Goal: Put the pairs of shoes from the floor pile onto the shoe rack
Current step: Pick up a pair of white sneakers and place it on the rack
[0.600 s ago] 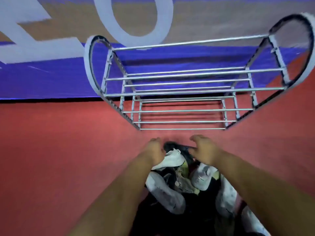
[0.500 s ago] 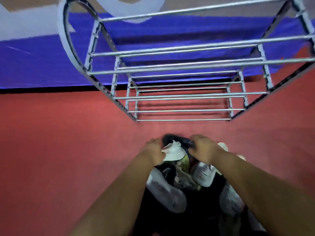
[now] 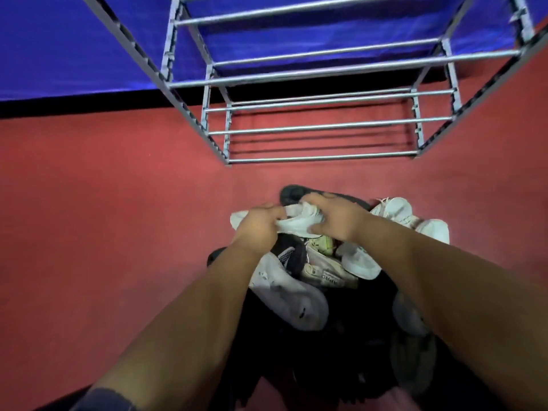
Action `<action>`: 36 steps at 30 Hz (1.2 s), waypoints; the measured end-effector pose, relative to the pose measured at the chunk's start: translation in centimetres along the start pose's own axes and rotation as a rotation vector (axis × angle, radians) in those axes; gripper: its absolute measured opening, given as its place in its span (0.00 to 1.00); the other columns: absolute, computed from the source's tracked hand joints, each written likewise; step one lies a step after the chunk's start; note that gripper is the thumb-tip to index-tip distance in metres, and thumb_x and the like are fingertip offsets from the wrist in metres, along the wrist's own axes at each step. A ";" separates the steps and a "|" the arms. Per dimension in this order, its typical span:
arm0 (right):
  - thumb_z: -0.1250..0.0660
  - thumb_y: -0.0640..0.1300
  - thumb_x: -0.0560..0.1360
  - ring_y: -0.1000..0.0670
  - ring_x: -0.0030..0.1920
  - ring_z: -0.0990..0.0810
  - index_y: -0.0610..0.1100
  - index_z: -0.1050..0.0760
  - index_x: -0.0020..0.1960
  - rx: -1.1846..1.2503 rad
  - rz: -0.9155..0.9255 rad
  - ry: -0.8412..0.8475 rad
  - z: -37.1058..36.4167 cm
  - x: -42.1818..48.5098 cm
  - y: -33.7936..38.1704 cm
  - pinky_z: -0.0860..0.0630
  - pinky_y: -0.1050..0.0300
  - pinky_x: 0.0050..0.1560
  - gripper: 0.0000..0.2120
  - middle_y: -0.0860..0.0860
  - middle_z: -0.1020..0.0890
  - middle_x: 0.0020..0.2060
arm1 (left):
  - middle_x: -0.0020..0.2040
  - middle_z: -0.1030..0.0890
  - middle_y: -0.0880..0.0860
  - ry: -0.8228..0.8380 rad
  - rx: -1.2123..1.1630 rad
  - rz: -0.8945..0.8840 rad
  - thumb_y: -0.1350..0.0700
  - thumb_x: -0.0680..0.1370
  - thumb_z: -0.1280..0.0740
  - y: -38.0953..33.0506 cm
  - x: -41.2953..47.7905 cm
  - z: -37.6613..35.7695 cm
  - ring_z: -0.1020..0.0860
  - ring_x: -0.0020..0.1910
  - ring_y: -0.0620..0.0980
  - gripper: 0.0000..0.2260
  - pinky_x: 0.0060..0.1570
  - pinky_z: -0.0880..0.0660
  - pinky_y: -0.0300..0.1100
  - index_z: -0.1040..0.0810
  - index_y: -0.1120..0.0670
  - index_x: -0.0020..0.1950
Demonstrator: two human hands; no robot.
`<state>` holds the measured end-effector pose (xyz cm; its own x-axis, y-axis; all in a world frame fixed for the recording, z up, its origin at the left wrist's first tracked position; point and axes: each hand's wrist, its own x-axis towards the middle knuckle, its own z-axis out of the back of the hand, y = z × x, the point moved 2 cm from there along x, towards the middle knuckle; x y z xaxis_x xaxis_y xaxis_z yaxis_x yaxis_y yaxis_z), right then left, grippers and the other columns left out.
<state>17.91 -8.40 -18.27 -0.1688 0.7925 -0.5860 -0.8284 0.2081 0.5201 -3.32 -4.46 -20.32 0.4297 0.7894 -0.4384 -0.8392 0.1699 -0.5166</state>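
A pile of shoes (image 3: 320, 280) lies on the red floor below me, a mix of white and black ones. At its far end a white shoe (image 3: 298, 222) lies crosswise. My left hand (image 3: 258, 225) grips its left part and my right hand (image 3: 333, 216) grips its right part. A black shoe (image 3: 292, 193) shows just beyond my right hand. Two more white shoes (image 3: 412, 218) lie at the pile's right edge. The metal shoe rack (image 3: 323, 126) stands beyond the pile, its bar shelves bare.
Red floor (image 3: 103, 218) spreads to the left of the pile and between pile and rack. A blue wall panel (image 3: 74, 48) with a black base strip runs behind the rack.
My head has tilted down and come closer, so the rack has slid up in view. Both hands have closed together on the white shoe at the pile's far end.
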 end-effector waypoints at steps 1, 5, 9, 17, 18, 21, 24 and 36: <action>0.24 0.52 0.76 0.42 0.64 0.23 0.51 0.28 0.74 -0.025 -0.006 0.007 -0.1 0.1 0.1 0.27 0.52 0.58 0.29 0.45 0.24 0.60 | 0.50 0.21 0.55 -0.039 -0.034 -0.007 0.75 0.70 0.36 -0.2 0.0 0.4 0.20 0.47 0.60 0.21 0.48 0.20 0.54 0.18 0.51 0.48; 0.24 0.55 0.76 0.45 0.55 0.23 0.46 0.23 0.68 -0.063 -0.040 -0.042 0.2 -0.7 0.3 0.31 0.57 0.50 0.25 0.48 0.27 0.54 | 0.56 0.21 0.52 -0.229 -0.118 0.084 0.63 0.78 0.30 -1.9 -1.5 2.1 0.20 0.54 0.54 0.09 0.52 0.22 0.45 0.21 0.52 0.56; 0.26 0.55 0.75 0.38 0.61 0.23 0.49 0.22 0.65 -0.168 -0.097 -0.094 0.2 -1.7 0.0 0.30 0.54 0.53 0.21 0.45 0.28 0.55 | 0.70 0.30 0.59 -0.087 -0.015 0.600 0.39 0.75 0.34 -0.3 -3.5 1.1 0.28 0.67 0.61 0.32 0.63 0.27 0.54 0.32 0.53 0.75; 0.26 0.56 0.75 0.32 0.73 0.32 0.41 0.31 0.71 -0.355 -0.176 0.002 -2.7 -2.3 1.1 0.29 0.42 0.67 0.32 0.38 0.31 0.71 | 0.64 0.20 0.62 0.571 -0.314 0.841 0.27 0.72 0.37 -1.8 -8.5 -5.1 0.20 0.57 0.68 0.36 0.61 0.23 0.63 0.27 0.47 0.72; 0.25 0.57 0.74 0.32 0.72 0.31 0.41 0.35 0.72 -0.358 -0.181 0.000 -2.8 -2.3 1.1 0.29 0.41 0.67 0.36 0.38 0.32 0.72 | 0.62 0.18 0.59 0.534 -0.311 0.817 0.29 0.72 0.37 -1.4 -8.0 -5.6 0.19 0.58 0.65 0.33 0.63 0.23 0.60 0.23 0.48 0.69; 0.22 0.54 0.72 0.35 0.68 0.28 0.41 0.38 0.72 -0.321 -0.174 -0.024 -2.4 -2.1 1.2 0.26 0.42 0.64 0.38 0.40 0.31 0.70 | 0.59 0.17 0.57 0.366 -0.235 0.828 0.35 0.71 0.35 -1.0 -7.4 -5.1 0.19 0.58 0.60 0.32 0.66 0.25 0.49 0.22 0.54 0.68; 0.24 0.56 0.71 0.37 0.67 0.29 0.40 0.32 0.68 -0.345 -0.197 -0.014 -1.6 -1.9 1.3 0.25 0.43 0.65 0.34 0.41 0.30 0.66 | 0.71 0.29 0.63 0.016 -0.233 0.866 0.39 0.69 0.24 -0.2 -6.4 -3.6 0.24 0.66 0.64 0.49 0.64 0.24 0.50 0.41 0.63 0.79; 0.28 0.67 0.67 0.42 0.59 0.30 0.40 0.26 0.63 -0.446 -0.150 -0.218 -0.1 -3.6 0.1 0.24 0.47 0.49 0.37 0.44 0.31 0.57 | 0.71 0.25 0.56 0.098 -0.389 0.853 0.40 0.66 0.17 2.4 -5.7 -3.2 0.22 0.65 0.58 0.48 0.56 0.28 0.44 0.33 0.58 0.78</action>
<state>18.39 -11.24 -16.17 0.0454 0.8834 -0.4663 -0.9901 0.1020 0.0969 -6.66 -10.45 -21.42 -0.2375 0.5005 -0.8325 -0.7209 -0.6652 -0.1942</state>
